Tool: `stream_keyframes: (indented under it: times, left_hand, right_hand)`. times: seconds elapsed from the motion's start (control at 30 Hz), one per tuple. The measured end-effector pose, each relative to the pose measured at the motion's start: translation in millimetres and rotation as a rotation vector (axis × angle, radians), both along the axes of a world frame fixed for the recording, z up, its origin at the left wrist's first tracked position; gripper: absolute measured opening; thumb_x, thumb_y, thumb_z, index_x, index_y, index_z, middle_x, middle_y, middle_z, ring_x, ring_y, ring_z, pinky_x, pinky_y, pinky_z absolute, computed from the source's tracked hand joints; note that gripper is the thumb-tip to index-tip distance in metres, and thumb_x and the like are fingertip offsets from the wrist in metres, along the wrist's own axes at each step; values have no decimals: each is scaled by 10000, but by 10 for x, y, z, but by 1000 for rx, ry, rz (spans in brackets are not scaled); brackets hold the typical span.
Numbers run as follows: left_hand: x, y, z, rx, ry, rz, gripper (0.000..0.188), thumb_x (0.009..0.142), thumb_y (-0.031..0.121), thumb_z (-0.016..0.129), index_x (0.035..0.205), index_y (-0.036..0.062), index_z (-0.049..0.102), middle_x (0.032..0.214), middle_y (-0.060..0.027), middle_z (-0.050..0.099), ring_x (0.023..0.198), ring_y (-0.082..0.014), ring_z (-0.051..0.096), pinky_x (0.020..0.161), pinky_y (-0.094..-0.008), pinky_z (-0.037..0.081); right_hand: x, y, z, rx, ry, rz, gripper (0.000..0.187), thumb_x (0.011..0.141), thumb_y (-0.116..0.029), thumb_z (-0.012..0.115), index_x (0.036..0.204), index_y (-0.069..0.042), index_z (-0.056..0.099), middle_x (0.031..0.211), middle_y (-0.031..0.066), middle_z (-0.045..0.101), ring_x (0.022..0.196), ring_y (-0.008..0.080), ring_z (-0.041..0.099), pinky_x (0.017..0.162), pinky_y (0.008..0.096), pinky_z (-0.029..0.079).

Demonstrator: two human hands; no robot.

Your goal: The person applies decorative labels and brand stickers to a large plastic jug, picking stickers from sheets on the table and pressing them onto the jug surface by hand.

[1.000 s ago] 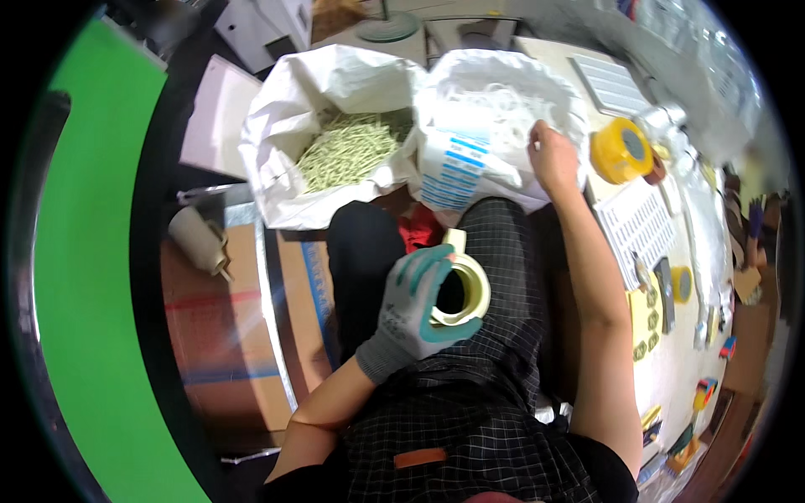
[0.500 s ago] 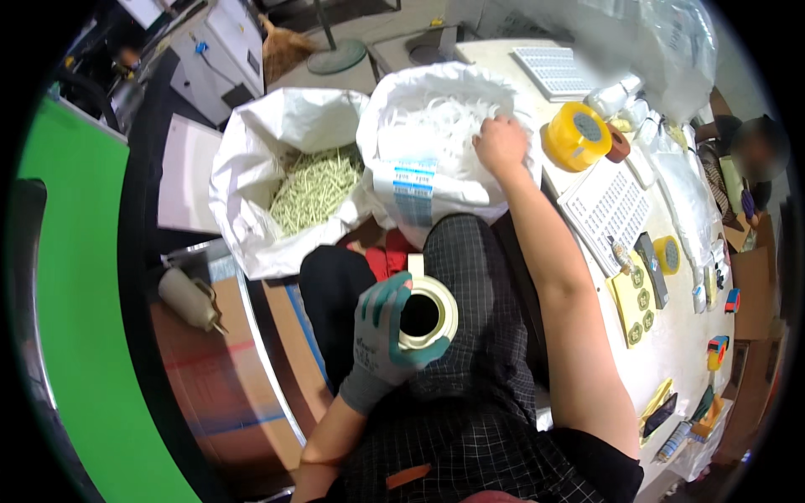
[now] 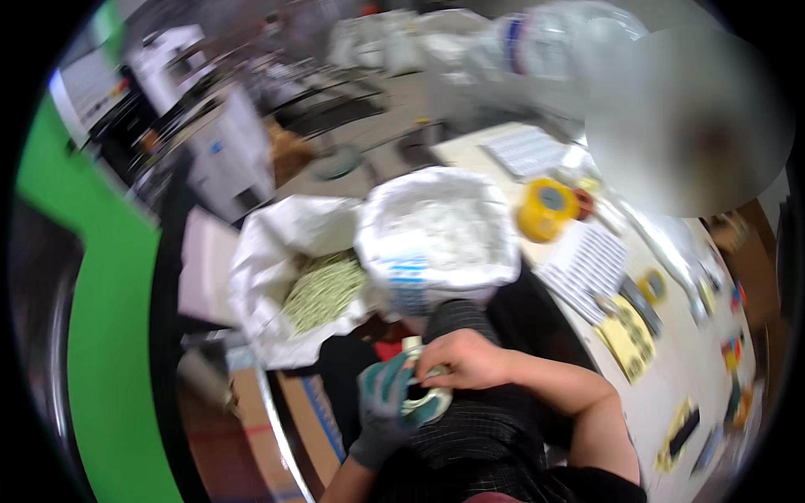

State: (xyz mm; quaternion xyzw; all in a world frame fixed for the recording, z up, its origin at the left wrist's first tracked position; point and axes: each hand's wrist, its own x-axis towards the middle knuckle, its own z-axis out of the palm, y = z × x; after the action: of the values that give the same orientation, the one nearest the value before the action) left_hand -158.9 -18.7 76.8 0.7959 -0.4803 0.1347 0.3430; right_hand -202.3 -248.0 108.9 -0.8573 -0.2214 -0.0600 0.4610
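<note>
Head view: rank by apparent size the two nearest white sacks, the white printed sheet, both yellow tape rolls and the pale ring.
1. Left white sack and right white sack: alike
2. White printed sheet
3. Upper yellow tape roll
4. Lower yellow tape roll
Pale ring: partly covered, unsure

Two hands (image 3: pixel 384 407) (image 3: pixel 466 359), one pale ring-shaped piece (image 3: pixel 437 393) and two near sacks (image 3: pixel 255 277) (image 3: pixel 465 273) show.

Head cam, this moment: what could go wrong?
1. The left hand grips the pale ring above the lap, not over the table; a slip might drop it.
2. The right hand is bare, its fingertips at the ring's opening; they could get pinched or scraped.
3. Two open bags, one with green sticks, one with white pieces, stand just ahead; a knee bump might spill them.
</note>
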Motion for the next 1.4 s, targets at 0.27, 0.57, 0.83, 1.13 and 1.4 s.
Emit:
stream_keyframes:
  times: [0.27, 0.57, 0.83, 1.13, 1.4]
  left_hand:
    - [48, 279, -129, 89, -35, -33, 429, 732, 335, 872, 1037, 102, 682, 1076, -97, 630, 1015, -349, 595, 908, -530, 462]
    - [113, 364, 141, 266, -116, -108, 441, 805, 390, 801, 1105, 89, 685, 1073, -132, 606, 1075, -384, 552, 1024, -604, 426]
    - [244, 180, 334, 387, -127, -96, 416, 852, 275, 729, 1212, 75, 672, 1043, -143, 606, 1110, -354, 580, 1141, -613, 387]
    - [559, -52, 714, 426, -219, -298, 173, 757, 178, 717, 926, 137, 722, 1056, -79, 641, 1086, -295, 603, 1040, -496, 483]
    - [651, -194, 500, 364, -202, -423, 90, 746, 200, 676, 803, 130, 687, 993, -45, 628, 937, -225, 641, 687, -359, 528]
  right_hand:
    - [-62, 250, -109, -276, -518, 30, 433, 783, -452, 795, 867, -37, 705, 948, 64, 653, 1011, 306, 595, 926, 453, 473]
    - [-224, 450, -178, -340, -167, 20, 367, 671, -382, 866, 893, -110, 755, 1000, 5, 664, 1062, 287, 539, 918, 432, 434]
    - [-287, 456, -240, -403, -355, -167, 294, 737, -375, 816, 770, -131, 656, 860, 1, 545, 833, 194, 583, 723, 361, 451]
    - [-377, 533, -181, -473, -354, -147, 286, 741, -368, 815, 797, -121, 682, 820, 7, 566, 807, 210, 563, 719, 352, 461]
    - [-442, 513, -232, -444, -332, -140, 287, 728, -340, 821, 802, -103, 676, 867, -3, 620, 808, 202, 576, 704, 348, 459]
